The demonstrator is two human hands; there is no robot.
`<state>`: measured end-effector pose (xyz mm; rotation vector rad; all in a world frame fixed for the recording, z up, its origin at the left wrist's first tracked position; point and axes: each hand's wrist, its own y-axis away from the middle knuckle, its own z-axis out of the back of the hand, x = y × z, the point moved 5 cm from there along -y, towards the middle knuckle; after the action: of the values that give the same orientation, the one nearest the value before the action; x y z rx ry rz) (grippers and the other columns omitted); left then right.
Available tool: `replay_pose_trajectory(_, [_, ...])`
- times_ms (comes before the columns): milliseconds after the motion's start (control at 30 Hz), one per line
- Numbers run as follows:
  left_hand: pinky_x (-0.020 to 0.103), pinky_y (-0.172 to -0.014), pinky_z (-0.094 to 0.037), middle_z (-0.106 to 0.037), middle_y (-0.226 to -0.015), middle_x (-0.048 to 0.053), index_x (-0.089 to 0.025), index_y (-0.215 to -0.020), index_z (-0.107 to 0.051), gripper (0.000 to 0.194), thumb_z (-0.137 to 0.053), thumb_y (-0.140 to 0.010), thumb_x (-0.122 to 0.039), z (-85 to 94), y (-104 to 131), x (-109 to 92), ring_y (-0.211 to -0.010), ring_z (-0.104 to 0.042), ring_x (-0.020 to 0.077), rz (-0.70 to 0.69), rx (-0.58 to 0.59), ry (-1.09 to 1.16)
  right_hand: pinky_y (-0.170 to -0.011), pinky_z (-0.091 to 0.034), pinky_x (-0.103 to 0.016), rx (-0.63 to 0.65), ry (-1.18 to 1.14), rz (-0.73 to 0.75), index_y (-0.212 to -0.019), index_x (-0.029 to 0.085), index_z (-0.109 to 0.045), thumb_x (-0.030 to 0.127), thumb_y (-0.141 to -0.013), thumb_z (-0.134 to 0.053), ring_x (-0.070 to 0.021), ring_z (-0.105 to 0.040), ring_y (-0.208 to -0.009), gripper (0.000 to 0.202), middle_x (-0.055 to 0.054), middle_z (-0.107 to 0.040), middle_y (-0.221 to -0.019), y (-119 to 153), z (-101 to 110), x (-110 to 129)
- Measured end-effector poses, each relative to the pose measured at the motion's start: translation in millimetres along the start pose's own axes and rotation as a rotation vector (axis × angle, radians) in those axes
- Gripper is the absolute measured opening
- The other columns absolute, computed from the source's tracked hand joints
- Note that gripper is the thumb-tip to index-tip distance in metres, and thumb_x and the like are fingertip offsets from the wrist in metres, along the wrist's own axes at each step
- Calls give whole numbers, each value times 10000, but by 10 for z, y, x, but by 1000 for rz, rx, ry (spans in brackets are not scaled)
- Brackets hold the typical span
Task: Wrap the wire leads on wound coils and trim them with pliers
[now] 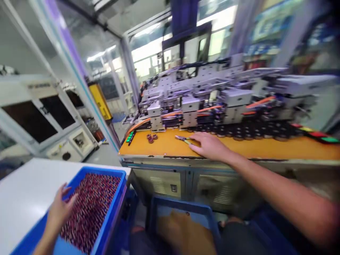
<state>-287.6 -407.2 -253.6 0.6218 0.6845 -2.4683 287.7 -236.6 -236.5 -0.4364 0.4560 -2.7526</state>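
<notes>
My right hand [208,144] rests over the orange work surface [170,145], its fingers on the handles of small pliers [183,138] whose tips point left. On the left, my left hand [60,209] hovers at the left edge of a blue tray [120,177], fingers apart and nothing visible in them. Many small dark red and light parts [92,205] fill much of that tray. A little cluster of round copper-coloured parts [151,137] lies left of the pliers.
Behind the surface stands a machine [190,106] with orange tubes. A row of dark round parts [239,132] runs along its base. Below is another blue bin [183,202] with brown material. A white table [32,180] supports the tray.
</notes>
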Motion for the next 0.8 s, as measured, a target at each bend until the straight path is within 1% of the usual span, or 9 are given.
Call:
replay_pose_trajectory(100, [434,-809,-617,-697,-1219,199,-126,-1323,-468,756,-566,-724,-575,-267,42,-959,-936,-744,311,-271,86,78,-970,-461,-360,-46,-69,-2,-1051,107,-721,264,-862,-622,-278,-627,-1073,265,-150,-703,-1107,-15,93,-39])
replay_pose_trajectory(167, [452,-848,-604,-680,-1255,198,-135,-1326,-500,735,-574,-747,-583,-537,136,-1579,-975,-731,314,-399,157,117,-951,-464,-347,-58,-69,-2,-1006,109,-724,255,-859,-641,-261,-628,-1045,223,-140,-707,-1064,-10,153,-35])
replay_pose_trajectory(233, [462,-989,-536,-687,-1257,153,-166,-1280,-568,638,-617,-751,-520,-852,228,-2167,-1126,-673,315,-485,224,177,-954,-466,-351,-53,-36,-2,-1017,109,-709,266,-884,-637,-240,-625,-1050,218,-128,-701,-1075,4,174,-19])
replay_pose_trajectory(333, [460,-1015,-502,-720,-1153,135,-163,-1290,-583,596,-703,-749,-383,-1345,256,-2861,-1105,-671,305,-457,315,246,-977,-472,-385,-25,27,11,-1083,121,-670,301,-928,-622,-214,-615,-1083,242,-97,-682,-1127,30,138,-13])
replay_pose_trajectory(400, [490,-1004,-492,-707,-1137,151,-127,-1350,-527,676,-753,-743,-323,-1622,221,-3160,-1087,-666,307,-368,325,255,-974,-482,-397,-11,49,21,-1088,134,-659,323,-939,-622,-207,-612,-1090,244,-82,-674,-1141,40,108,-26])
replay_pose_trajectory(500, [533,-1004,-474,-683,-1139,128,-131,-1379,-485,673,-754,-788,-308,-1884,186,-3390,-1094,-643,294,-248,306,255,-957,-493,-399,-10,47,25,-1055,138,-657,340,-939,-628,-207,-611,-1078,235,-74,-670,-1126,39,85,-52])
replay_pose_trajectory(567, [544,-1011,-464,-676,-1121,107,-148,-1374,-488,630,-737,-811,-281,-1928,187,-3418,-1094,-632,286,-204,289,278,-951,-493,-396,-17,34,24,-1042,139,-657,340,-936,-630,-206,-609,-1072,229,-74,-669,-1118,41,80,-62])
replay_pose_trajectory(667, [545,-999,-467,-675,-1037,85,-145,-1386,-475,672,-746,-774,-204,-1817,240,-3312,-1007,-647,272,-183,264,368,-947,-490,-394,-32,10,29,-1030,138,-658,334,-929,-635,-206,-610,-1057,221,-75,-671,-1101,53,72,-67])
replay_pose_trajectory(800, [465,-885,-548,-650,-997,72,-134,-1432,-386,778,-728,-741,-237,-1474,501,-3021,-770,-656,193,-198,261,597,-916,-504,-400,-68,-36,56,-1008,126,-674,303,-900,-655,-219,-630,-1000,209,-87,-690,-1027,52,62,-87])
